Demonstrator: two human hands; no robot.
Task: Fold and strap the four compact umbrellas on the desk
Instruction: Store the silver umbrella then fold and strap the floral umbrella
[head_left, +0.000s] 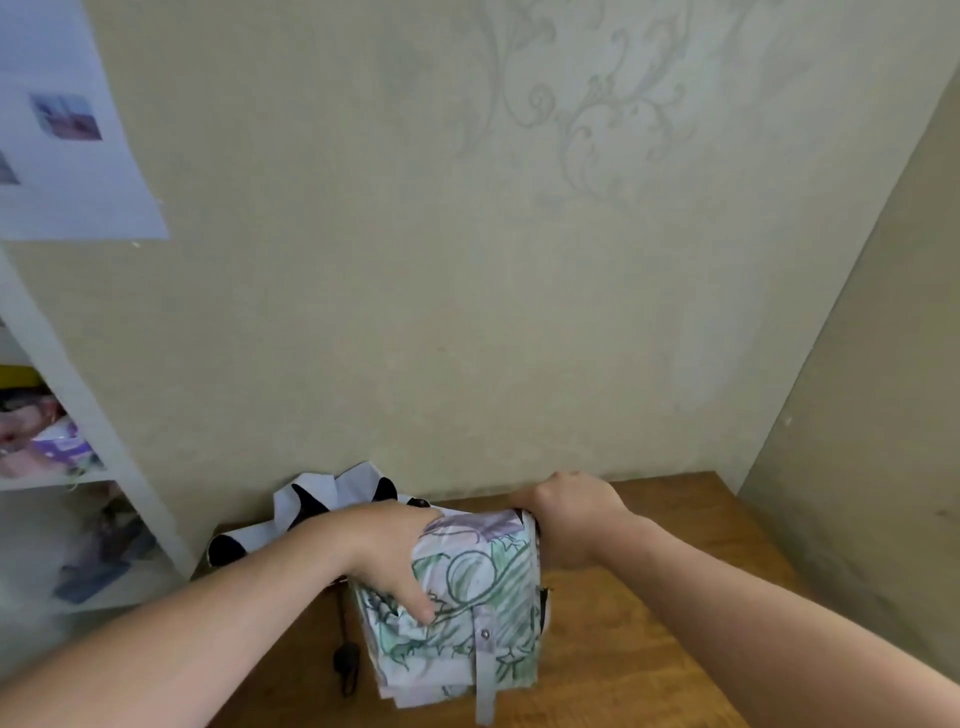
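Note:
A compact umbrella (467, 597) with white fabric printed in green and purple plants lies across the wooden desk (623, 649), held between both hands. My left hand (395, 551) grips its left side, thumb pressed on the fabric. My right hand (569, 512) grips the umbrella's right end, fingers curled round it and hidden behind the cloth. A grey strap (485, 670) with a snap button hangs loose over the front. A black wrist cord (345, 660) dangles at the lower left. A second umbrella (332, 499), white with black patches, lies behind against the wall.
A wallpapered wall (467, 260) rises right behind the desk and another closes in on the right. A white shelf unit (78, 467) with assorted items stands at the left, with a paper sheet (67, 130) pinned above it.

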